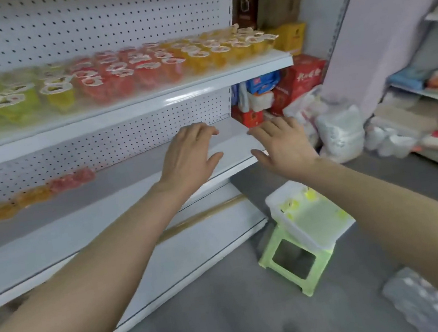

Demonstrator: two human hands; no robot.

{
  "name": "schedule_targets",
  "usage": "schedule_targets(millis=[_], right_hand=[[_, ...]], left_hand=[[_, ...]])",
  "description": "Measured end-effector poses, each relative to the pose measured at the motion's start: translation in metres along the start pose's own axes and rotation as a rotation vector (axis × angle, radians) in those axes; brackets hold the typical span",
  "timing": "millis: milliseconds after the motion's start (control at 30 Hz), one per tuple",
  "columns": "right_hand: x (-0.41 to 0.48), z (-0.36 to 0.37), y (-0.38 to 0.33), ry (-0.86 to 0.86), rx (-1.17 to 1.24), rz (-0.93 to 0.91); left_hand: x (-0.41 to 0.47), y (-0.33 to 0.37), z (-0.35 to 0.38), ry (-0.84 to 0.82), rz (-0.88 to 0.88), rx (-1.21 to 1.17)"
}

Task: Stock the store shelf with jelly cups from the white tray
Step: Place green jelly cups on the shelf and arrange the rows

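Holding nothing in left hand (189, 153) or right hand (282, 147), both released and spread, above lower shelf's (119, 188) right end.

Two hands (190, 153) (282, 145), one white tray (303, 234), one stool (269, 247).

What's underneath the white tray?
A light green plastic stool stands under the white tray, on the grey floor. The tray covers the stool's top, which shows only as a green tint through the tray's bottom; its far legs are hidden.
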State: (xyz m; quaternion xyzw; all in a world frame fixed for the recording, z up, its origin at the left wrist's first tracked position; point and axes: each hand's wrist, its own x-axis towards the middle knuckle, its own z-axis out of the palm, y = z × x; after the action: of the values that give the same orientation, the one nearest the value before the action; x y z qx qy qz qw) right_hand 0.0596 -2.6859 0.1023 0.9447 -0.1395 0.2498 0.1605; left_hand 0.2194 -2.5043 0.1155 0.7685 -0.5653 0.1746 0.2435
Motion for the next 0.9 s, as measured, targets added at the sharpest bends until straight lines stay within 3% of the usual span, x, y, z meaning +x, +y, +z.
schedule_targets(millis=[233,433,900], right_hand=[[-0.064,0.042,0.144,-0.114,-0.062,0.115],[-0.114,0.104,0.232,-0.192,0.000,0.183],[-0.231,0.315,0.242,-0.585,0.256,0.368]], left_hand=[[0.083,0.082,0.127,-0.096,0.046,-0.124],[0.114,0.127,0.235,-0.207,-0.018,-0.196],[0.052,0.123,0.460,-0.645,-0.172,-0.248]])
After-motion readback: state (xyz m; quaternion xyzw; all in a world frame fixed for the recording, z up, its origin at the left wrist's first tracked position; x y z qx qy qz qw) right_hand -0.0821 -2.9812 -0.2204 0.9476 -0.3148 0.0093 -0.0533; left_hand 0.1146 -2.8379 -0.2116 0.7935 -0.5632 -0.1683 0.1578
